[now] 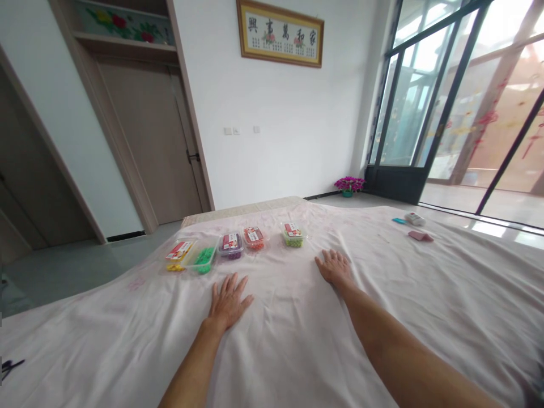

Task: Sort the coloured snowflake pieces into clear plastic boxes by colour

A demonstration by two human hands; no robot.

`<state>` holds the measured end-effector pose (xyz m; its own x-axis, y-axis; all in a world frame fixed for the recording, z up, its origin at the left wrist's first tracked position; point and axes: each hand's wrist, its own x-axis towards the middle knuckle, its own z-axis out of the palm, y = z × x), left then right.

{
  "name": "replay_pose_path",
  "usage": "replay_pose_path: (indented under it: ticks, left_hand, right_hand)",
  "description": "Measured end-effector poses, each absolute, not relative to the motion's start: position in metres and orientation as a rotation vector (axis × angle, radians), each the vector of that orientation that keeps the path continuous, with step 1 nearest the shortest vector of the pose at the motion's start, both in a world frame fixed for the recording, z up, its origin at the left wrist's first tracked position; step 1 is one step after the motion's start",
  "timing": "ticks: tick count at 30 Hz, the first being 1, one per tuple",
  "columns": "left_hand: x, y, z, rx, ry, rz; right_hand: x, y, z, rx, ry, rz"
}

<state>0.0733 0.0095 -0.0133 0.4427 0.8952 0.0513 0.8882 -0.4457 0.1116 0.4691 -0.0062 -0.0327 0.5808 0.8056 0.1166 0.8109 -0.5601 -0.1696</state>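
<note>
My left hand (230, 301) lies flat on the pale cloth (280, 351) with its fingers spread, holding nothing. Just beyond its fingertips is a clear plastic tub of green pieces (204, 259). To that tub's left sits a labelled tub of yellow pieces (175, 266); to its right come a tub of purple pieces (232, 246) and one of orange-red pieces (255, 238). Farther right, a tub of light green pieces (293, 234) stands apart from the others. Palm down on the cloth, my right hand (334, 267) is also open, nearest to this light green tub without touching it.
At the right of the cloth lie a small white packet (415, 219), a blue item (398, 221) and a folded pink item (421, 236). A dark thin object (11, 368) shows at the left edge. Potted purple flowers (349, 185) stand on the floor by the glass door.
</note>
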Motion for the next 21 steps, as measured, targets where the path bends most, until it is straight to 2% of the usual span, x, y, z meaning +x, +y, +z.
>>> replay_pose_path:
  ticks: [9, 21]
  left_hand:
    - [0.074, 0.022, -0.021, 2.345, 2.03, 0.188]
    - [0.076, 0.032, -0.027, 2.287, 2.193, 0.195]
  right_hand:
    - [0.515, 0.013, -0.032, -2.643, -1.33, -0.053]
    - [0.55, 0.034, -0.03, -2.646, -1.425, -0.072]
